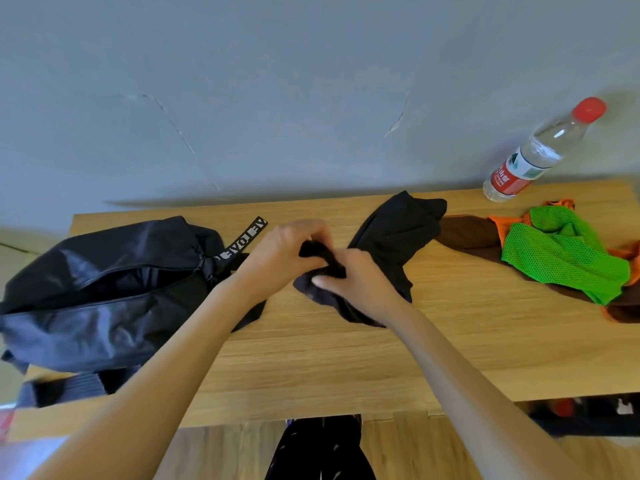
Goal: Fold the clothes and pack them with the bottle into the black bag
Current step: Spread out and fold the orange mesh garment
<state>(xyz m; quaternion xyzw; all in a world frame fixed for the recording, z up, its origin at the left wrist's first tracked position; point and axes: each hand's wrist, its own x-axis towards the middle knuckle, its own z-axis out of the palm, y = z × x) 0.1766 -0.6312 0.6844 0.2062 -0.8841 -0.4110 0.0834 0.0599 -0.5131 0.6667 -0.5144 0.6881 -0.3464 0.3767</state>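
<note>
Both hands work a black garment (391,237) at mid tabletop: the left hand (287,249) pinches a bunched edge in a closed grip, and the right hand (360,275) grips the cloth just beside it. Folding looks barely begun. The green mesh piece (561,251) lies crumpled at the right over brown and orange cloth, and the bottle (540,150) stands far right. The black bag (104,292) gapes unzipped at the left; whether anything is packed cannot be told. The wooden tabletop (329,358) abuts a grey, cracked wall (277,81).
</note>
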